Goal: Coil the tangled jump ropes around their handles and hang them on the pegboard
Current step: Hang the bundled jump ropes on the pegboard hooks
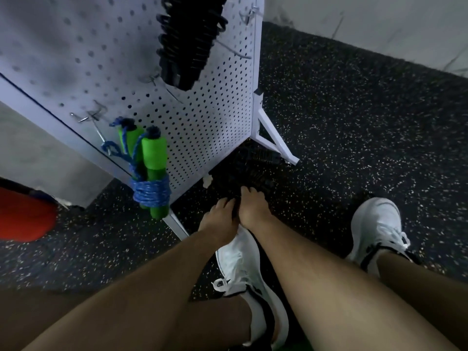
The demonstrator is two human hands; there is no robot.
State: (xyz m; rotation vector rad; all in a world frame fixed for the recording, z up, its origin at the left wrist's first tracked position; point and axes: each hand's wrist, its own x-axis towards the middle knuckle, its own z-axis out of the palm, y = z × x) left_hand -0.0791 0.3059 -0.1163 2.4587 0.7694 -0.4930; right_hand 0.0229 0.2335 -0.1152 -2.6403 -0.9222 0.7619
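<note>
Green-handled rope and black coiled rope already hang on the pegboard. Tangled rope still on the floor; left hand and right hand reach it, can't tell the grip.

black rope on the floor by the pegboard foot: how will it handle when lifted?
Likely floppy: the black rope lies in a loose heap on the floor, so loops should dangle and may snag. Its ribbed, bead-like look hints at some heft, though the view is dim. The left hand and right hand are at its near edge.
</note>
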